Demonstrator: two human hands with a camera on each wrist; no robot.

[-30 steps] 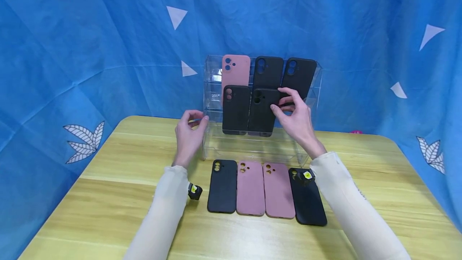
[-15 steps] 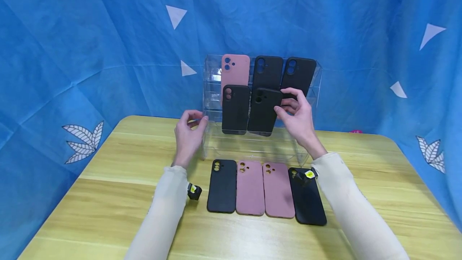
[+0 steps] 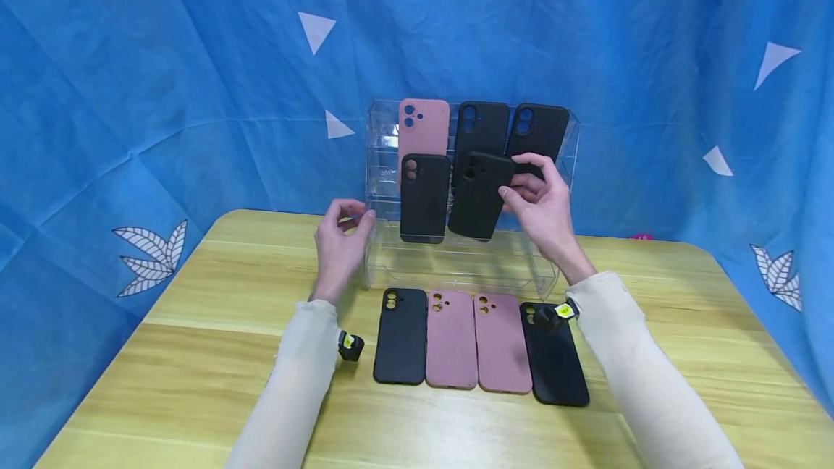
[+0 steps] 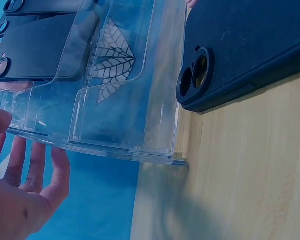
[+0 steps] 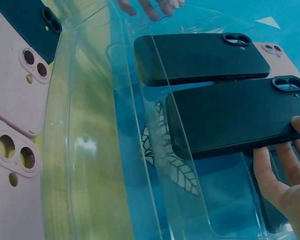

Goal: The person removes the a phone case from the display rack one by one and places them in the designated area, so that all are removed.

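Note:
My right hand [image 3: 541, 197] pinches a black phone case [image 3: 481, 197] by its upper right edge, thumb on its back and fingers behind. The case tilts in front of the clear acrylic display rack [image 3: 456, 266], its lower end close to the middle shelf's front lip. Left of it, another black phone case [image 3: 425, 197] stands in that tier. In the top tier are a pink case [image 3: 423, 125] and two black cases, one of them a black case [image 3: 544, 129] at the right. My left hand [image 3: 340, 244] grips the rack's left side, thumb near the front edge, fingers along the outside.
Before the rack, a row of cases lies on the wooden table [image 3: 195, 382]: a black case [image 3: 400, 339], a pink case [image 3: 452, 339], a second pink case [image 3: 503, 342] and a black case [image 3: 557, 360]. A blue curtain [image 3: 260, 56] hangs behind.
My right hand has moved slightly right with the black case, which has risen a little and leans more to the right. My left hand stays at the rack's side.

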